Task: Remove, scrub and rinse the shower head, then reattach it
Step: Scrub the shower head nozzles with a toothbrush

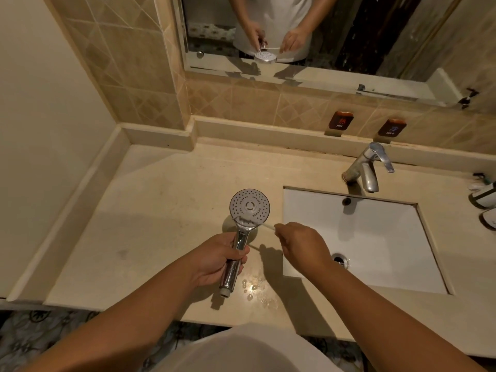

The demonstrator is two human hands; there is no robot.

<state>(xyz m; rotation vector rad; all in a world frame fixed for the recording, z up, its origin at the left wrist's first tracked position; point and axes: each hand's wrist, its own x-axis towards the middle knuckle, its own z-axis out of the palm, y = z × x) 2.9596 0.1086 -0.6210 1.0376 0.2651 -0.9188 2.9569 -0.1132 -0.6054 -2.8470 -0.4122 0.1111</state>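
Observation:
A chrome shower head (249,208) with a round grey spray face is detached and held above the beige counter, face up toward me. My left hand (217,259) is closed around its chrome handle, whose threaded end points down at me. My right hand (298,241) is just right of the handle, fingers pinched on a thin pale stick-like tool (264,226) whose tip reaches the lower edge of the spray face. What the tool is cannot be made out.
A white rectangular sink (389,237) with a chrome tap (367,165) lies to the right. Water drops (255,288) lie on the counter (161,210) under the handle. Bottles (483,197) stand at the far right. A mirror (322,36) hangs on the tiled wall behind.

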